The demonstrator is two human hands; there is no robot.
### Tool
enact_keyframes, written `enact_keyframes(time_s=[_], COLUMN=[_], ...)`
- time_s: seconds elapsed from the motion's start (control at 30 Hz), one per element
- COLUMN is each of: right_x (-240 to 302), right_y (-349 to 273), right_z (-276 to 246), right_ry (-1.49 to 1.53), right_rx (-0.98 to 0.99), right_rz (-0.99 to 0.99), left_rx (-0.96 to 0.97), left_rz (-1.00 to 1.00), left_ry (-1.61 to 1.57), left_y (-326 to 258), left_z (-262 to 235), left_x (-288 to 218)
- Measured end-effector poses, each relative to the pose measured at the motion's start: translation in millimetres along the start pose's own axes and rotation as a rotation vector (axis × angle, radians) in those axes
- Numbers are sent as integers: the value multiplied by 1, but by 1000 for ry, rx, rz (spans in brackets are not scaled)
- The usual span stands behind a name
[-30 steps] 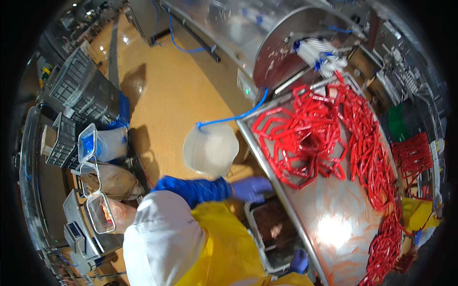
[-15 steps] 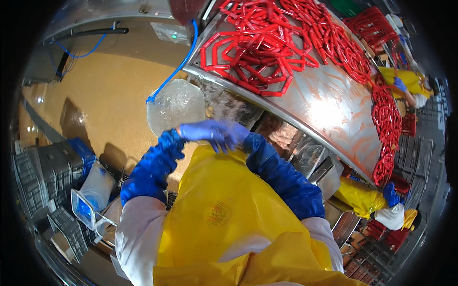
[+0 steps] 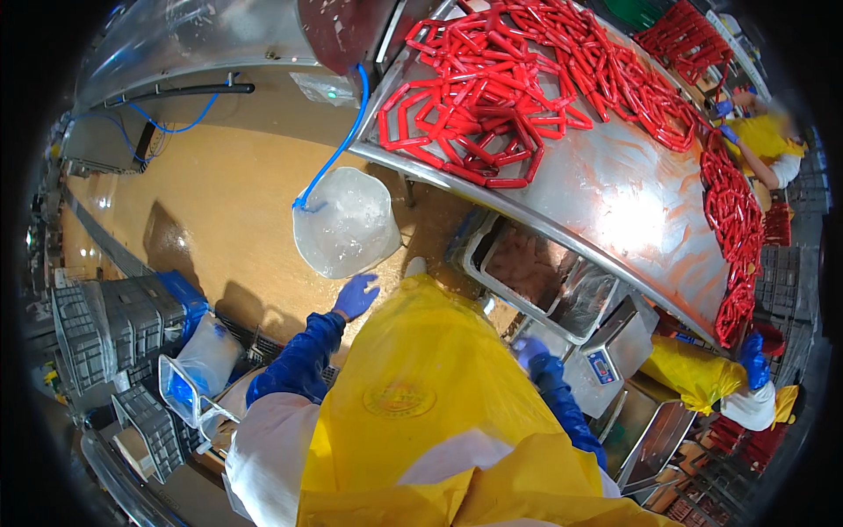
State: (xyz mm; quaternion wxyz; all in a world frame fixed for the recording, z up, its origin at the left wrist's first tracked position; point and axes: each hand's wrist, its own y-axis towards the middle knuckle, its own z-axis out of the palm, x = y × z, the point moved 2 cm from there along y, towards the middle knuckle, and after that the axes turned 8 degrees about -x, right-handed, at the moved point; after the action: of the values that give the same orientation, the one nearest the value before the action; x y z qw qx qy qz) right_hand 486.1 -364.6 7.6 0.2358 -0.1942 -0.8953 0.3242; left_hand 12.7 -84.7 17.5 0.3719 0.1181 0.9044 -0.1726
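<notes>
My left hand (image 3: 356,296), in a purple-blue glove, hangs over the floor at the left of my yellow apron (image 3: 413,351). Its fingers are stretched apart and hold nothing. Just beyond it stands a whitish round tub (image 3: 344,224) with a blue hose (image 3: 338,145) at its rim. At the apron's right side is my right hand (image 3: 529,350), gloved alike, its fingers smeared by motion. It is nearest to a grey metal surface beside the trays. Past it, a tray of pinkish meat (image 3: 527,263) sits below the table edge.
Strings of red sausages (image 3: 483,92) are heaped on the steel table (image 3: 606,202). A scale (image 3: 601,367) stands at the right. Grey crates (image 3: 118,329) and a clear bag (image 3: 206,356) are at the left. Co-workers in yellow aprons (image 3: 694,373) work along the table.
My hands, close together in front of the apron, have parted to either side and come down nearer to me. The tub and the meat tray now show more fully.
</notes>
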Motion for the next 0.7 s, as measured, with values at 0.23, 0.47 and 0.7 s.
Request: enact_keyframes(time_s=[0.23, 0.47, 0.7], right_x=[18, -20, 25], right_y=[25, 75, 80], right_z=[-78, -66, -242], right_ry=[-41, -17, 76], right_rx=[-369, 44, -1019], right_rz=[94, -69, -321], left_rx=[-215, -149, -209], left_rz=[25, -94, -178], left_ry=[159, 361, 419], left_y=[106, 119, 118], left_z=[18, 75, 72], left_x=[-31, -3, 2])
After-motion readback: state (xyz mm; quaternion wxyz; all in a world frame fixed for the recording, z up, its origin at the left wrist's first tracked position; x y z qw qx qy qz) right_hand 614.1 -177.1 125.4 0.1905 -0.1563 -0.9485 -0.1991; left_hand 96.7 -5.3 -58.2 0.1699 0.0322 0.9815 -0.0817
